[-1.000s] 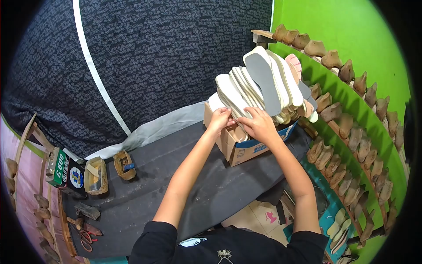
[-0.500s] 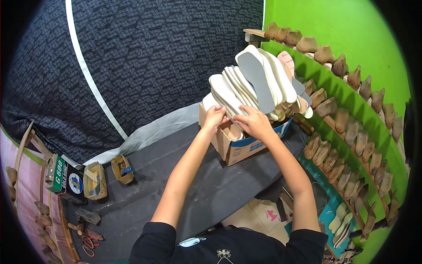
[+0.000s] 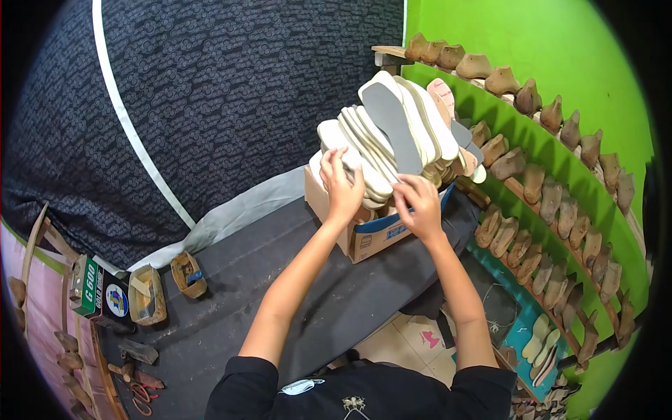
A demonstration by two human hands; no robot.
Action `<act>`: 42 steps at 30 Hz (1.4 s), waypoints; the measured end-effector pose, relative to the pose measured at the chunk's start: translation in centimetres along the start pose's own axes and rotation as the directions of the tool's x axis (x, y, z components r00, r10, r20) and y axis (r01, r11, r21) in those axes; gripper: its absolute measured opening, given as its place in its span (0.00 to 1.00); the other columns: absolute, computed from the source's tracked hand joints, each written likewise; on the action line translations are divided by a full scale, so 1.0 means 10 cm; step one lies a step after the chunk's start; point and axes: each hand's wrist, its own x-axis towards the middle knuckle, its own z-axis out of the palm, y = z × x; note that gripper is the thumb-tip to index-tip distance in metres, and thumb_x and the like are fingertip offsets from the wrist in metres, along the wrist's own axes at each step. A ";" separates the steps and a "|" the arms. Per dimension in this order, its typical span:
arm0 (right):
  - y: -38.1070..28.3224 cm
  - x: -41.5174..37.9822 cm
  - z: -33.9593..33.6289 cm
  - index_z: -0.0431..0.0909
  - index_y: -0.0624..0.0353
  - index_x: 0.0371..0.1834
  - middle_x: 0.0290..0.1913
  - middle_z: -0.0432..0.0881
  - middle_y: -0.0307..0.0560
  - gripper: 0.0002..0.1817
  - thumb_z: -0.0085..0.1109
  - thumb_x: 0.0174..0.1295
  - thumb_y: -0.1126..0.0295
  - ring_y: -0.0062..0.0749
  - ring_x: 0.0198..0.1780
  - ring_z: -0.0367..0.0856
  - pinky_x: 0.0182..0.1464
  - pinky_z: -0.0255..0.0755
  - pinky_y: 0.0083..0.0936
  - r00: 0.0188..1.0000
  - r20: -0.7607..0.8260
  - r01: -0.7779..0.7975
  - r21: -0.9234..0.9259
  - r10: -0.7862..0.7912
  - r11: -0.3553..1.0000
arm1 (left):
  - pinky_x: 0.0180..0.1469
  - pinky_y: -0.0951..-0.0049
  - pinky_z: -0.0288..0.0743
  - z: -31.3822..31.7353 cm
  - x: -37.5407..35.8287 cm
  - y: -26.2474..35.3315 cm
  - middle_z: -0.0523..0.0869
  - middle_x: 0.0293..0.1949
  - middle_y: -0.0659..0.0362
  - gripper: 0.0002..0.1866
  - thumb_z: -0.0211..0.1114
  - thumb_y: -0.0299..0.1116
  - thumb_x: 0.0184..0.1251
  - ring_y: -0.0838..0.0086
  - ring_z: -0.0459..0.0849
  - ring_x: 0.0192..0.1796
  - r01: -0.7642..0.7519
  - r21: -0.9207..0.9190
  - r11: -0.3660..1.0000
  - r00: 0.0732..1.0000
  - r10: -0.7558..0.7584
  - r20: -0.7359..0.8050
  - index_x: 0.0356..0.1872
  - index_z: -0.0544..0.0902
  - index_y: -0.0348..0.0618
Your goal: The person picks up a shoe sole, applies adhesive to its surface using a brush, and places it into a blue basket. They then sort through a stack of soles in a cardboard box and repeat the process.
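On the table (image 3: 231,273), a cardboard box (image 3: 383,241) is being filled by leaning insoles (image 3: 392,126). The right hand (image 3: 420,205) is being held at their lower edges, fingers curled; whether anything is being pinched cannot be told. The left hand (image 3: 343,190) is being rested against them, loosely spread, nothing visibly gripped. Leafing through is apparently being done; careful edge-parting is being called for.
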 end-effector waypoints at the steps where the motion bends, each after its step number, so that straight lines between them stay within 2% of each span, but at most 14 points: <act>1: 0.06 -0.02 -0.01 0.76 0.55 0.37 0.43 0.74 0.47 0.12 0.57 0.48 0.74 0.41 0.45 0.71 0.46 0.65 0.31 0.986 -0.138 -0.097 -0.016 0.094 0.995 | 0.57 0.61 0.54 0.01 0.01 0.10 0.64 0.52 0.49 0.22 0.60 0.28 0.51 0.57 0.62 0.56 -0.043 0.022 0.999 0.999 0.043 0.023 0.50 0.69 0.43; 3: 0.12 -0.01 -0.07 0.76 0.58 0.37 0.40 0.73 0.47 0.10 0.56 0.49 0.74 0.42 0.42 0.71 0.46 0.65 0.31 0.910 -0.327 -0.274 -0.013 0.255 0.962 | 0.57 0.60 0.54 0.06 0.04 0.23 0.65 0.51 0.50 0.21 0.59 0.29 0.52 0.58 0.63 0.56 -0.076 -0.023 0.997 0.993 0.077 0.090 0.50 0.70 0.45; 6: 0.31 0.00 -0.01 0.71 0.63 0.43 0.38 0.72 0.49 0.18 0.60 0.50 0.67 0.43 0.41 0.70 0.44 0.65 0.31 0.844 -0.343 -0.426 0.037 0.412 0.904 | 0.52 0.63 0.61 0.19 0.11 0.32 0.71 0.44 0.52 0.18 0.58 0.29 0.53 0.63 0.71 0.48 -0.216 -0.042 0.975 0.965 0.220 0.146 0.48 0.71 0.43; 8: 0.30 0.01 0.02 0.69 0.65 0.43 0.33 0.71 0.49 0.19 0.61 0.50 0.67 0.36 0.36 0.72 0.39 0.68 0.29 0.811 -0.193 -0.537 0.130 0.553 0.833 | 0.41 0.71 0.70 0.33 0.20 0.37 0.73 0.40 0.53 0.17 0.58 0.29 0.54 0.67 0.75 0.41 0.105 -0.319 0.942 0.951 -0.001 0.311 0.47 0.71 0.39; 9: 0.31 0.02 0.05 0.70 0.64 0.43 0.32 0.72 0.48 0.18 0.60 0.50 0.68 0.36 0.34 0.73 0.37 0.69 0.28 0.836 -0.185 -0.499 0.140 0.517 0.856 | 0.30 0.77 0.72 0.42 0.24 0.36 0.74 0.37 0.52 0.19 0.60 0.31 0.55 0.73 0.77 0.33 0.063 -0.317 0.946 0.961 0.028 0.274 0.47 0.70 0.35; 13: 0.24 0.05 0.14 0.72 0.62 0.39 0.33 0.72 0.47 0.12 0.55 0.50 0.74 0.37 0.36 0.74 0.37 0.70 0.30 0.886 -0.162 -0.407 0.182 0.436 0.895 | 0.29 0.77 0.72 0.52 0.39 0.30 0.74 0.36 0.51 0.26 0.63 0.38 0.55 0.76 0.76 0.24 0.223 -0.359 0.906 0.948 -0.116 0.296 0.50 0.66 0.31; 17: 0.11 0.06 0.17 0.73 0.58 0.39 0.34 0.73 0.44 0.12 0.56 0.49 0.74 0.39 0.38 0.73 0.38 0.69 0.32 0.959 -0.094 -0.259 0.099 0.268 0.961 | 0.28 0.77 0.73 0.41 0.45 0.26 0.75 0.37 0.50 0.33 0.64 0.37 0.52 0.76 0.78 0.26 0.250 -0.266 0.931 0.943 -0.172 0.285 0.55 0.60 0.31; 22: 0.17 0.04 0.11 0.72 0.58 0.43 0.36 0.72 0.45 0.15 0.57 0.51 0.68 0.40 0.41 0.71 0.43 0.66 0.33 0.987 -0.056 -0.145 0.067 0.149 0.987 | 0.29 0.79 0.74 0.39 0.38 -0.02 0.75 0.37 0.51 0.41 0.67 0.27 0.48 0.75 0.81 0.27 0.274 -0.238 0.932 0.945 -0.215 0.247 0.60 0.51 0.31; 24: 0.29 0.11 0.08 0.72 0.59 0.44 0.40 0.70 0.49 0.18 0.57 0.51 0.63 0.44 0.45 0.68 0.46 0.64 0.34 0.916 -0.280 -0.303 -0.016 0.287 0.953 | 0.28 0.81 0.74 0.38 0.37 -0.05 0.75 0.36 0.53 0.42 0.66 0.24 0.47 0.75 0.81 0.27 0.318 -0.261 0.911 0.932 -0.251 0.261 0.61 0.49 0.31; 25: 0.37 0.15 0.08 0.71 0.61 0.45 0.44 0.67 0.54 0.21 0.57 0.51 0.62 0.48 0.47 0.66 0.48 0.63 0.35 0.892 -0.280 -0.369 -0.002 0.354 0.929 | 0.28 0.81 0.74 0.38 0.35 -0.07 0.75 0.36 0.53 0.42 0.66 0.24 0.47 0.75 0.81 0.27 0.339 -0.284 0.897 0.929 -0.271 0.252 0.61 0.49 0.31; 33: 0.55 0.27 0.18 0.65 0.67 0.50 0.46 0.65 0.59 0.26 0.58 0.51 0.62 0.52 0.48 0.65 0.50 0.62 0.37 0.874 -0.232 -0.445 -0.031 0.426 0.895 | 0.31 0.80 0.74 0.38 0.37 0.03 0.75 0.36 0.55 0.42 0.65 0.28 0.50 0.76 0.80 0.29 0.350 -0.236 0.906 0.922 -0.289 0.258 0.61 0.47 0.30; 35: 0.54 0.33 0.22 0.65 0.70 0.49 0.45 0.65 0.62 0.26 0.57 0.51 0.63 0.53 0.48 0.65 0.51 0.62 0.36 0.837 -0.201 -0.525 -0.028 0.510 0.851 | 0.39 0.77 0.73 0.49 0.40 0.05 0.76 0.40 0.50 0.43 0.65 0.33 0.51 0.71 0.80 0.38 0.532 -0.368 0.762 0.842 -0.432 0.323 0.60 0.46 0.27; 39: 0.52 0.42 0.18 0.65 0.71 0.49 0.44 0.67 0.62 0.26 0.57 0.51 0.63 0.53 0.48 0.65 0.51 0.62 0.37 0.811 -0.086 -0.584 -0.109 0.578 0.804 | 0.48 0.74 0.69 0.64 0.37 0.14 0.75 0.45 0.44 0.44 0.64 0.38 0.51 0.65 0.77 0.46 0.470 -0.393 0.790 0.880 -0.382 0.283 0.60 0.46 0.24; 42: 0.52 0.45 0.18 0.67 0.71 0.48 0.43 0.68 0.61 0.25 0.56 0.52 0.63 0.53 0.48 0.65 0.51 0.62 0.38 0.807 -0.061 -0.588 -0.165 0.587 0.792 | 0.52 0.72 0.66 0.66 0.39 0.14 0.72 0.50 0.42 0.39 0.64 0.40 0.53 0.60 0.73 0.52 0.385 -0.325 0.864 0.901 -0.275 0.336 0.57 0.53 0.26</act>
